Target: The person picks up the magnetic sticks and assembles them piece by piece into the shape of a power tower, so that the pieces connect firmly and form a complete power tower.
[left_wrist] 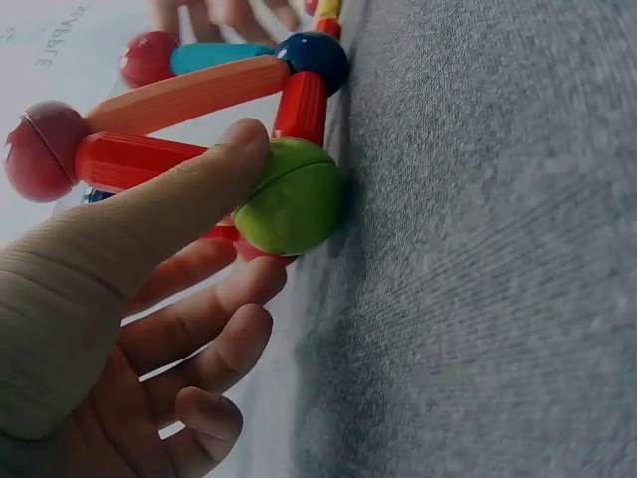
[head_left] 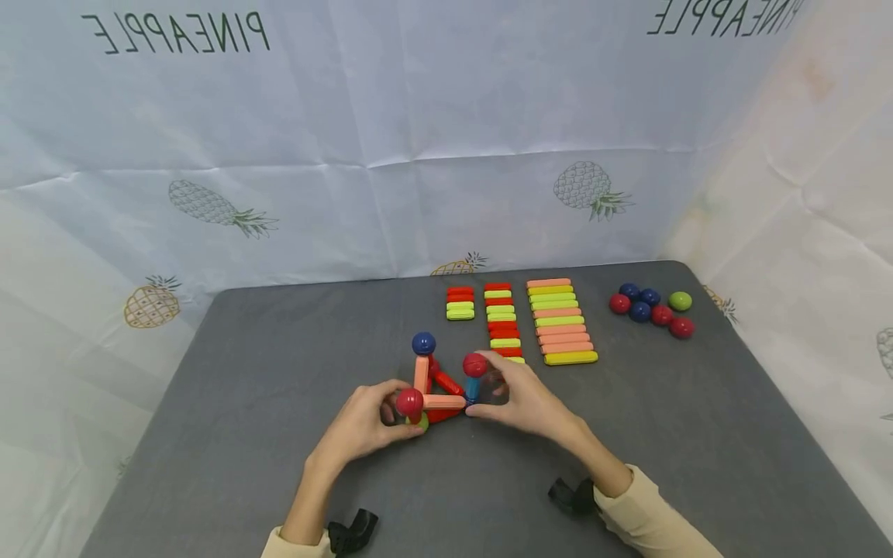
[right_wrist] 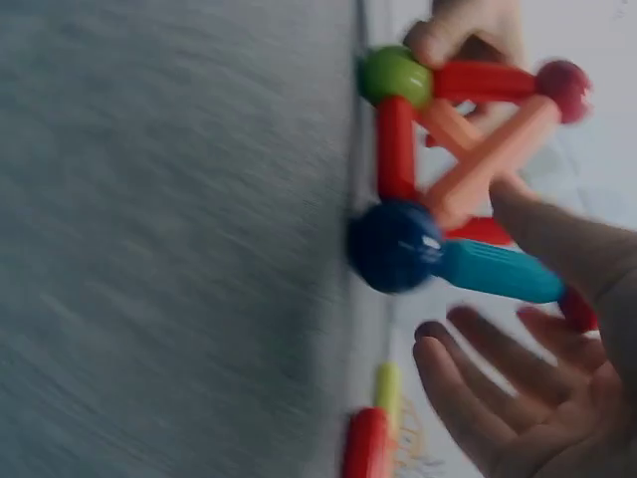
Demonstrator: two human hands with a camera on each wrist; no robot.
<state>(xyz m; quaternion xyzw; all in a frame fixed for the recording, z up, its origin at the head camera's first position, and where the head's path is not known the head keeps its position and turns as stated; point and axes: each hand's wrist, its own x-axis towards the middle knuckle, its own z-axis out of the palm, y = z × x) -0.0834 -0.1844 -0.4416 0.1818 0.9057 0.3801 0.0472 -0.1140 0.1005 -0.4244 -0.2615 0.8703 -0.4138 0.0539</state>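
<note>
A magnetic stick-and-ball frame stands on the table between both hands. My left hand [head_left: 366, 422] pinches its green ball [left_wrist: 294, 199] between thumb and forefinger at a lower corner. From that ball a red stick [left_wrist: 139, 161] rises to a red ball [head_left: 409, 402]. An orange stick [head_left: 444, 402] slants down to a dark blue ball [right_wrist: 393, 246] at the base. My right hand [head_left: 519, 395] spreads loosely around the upright blue stick [right_wrist: 503, 271], which carries another red ball [head_left: 475, 365]; contact is unclear. Another dark blue ball [head_left: 423, 343] tops the far corner.
Behind the frame lie a short stack of red and lime sticks [head_left: 460, 303], a longer red-and-lime column [head_left: 501, 314] and a column of orange, lime and yellow sticks [head_left: 562, 322]. Several loose balls [head_left: 640, 311] sit at the right. A pineapple-print cloth [head_left: 314, 217] hangs behind the grey table [head_left: 279, 364].
</note>
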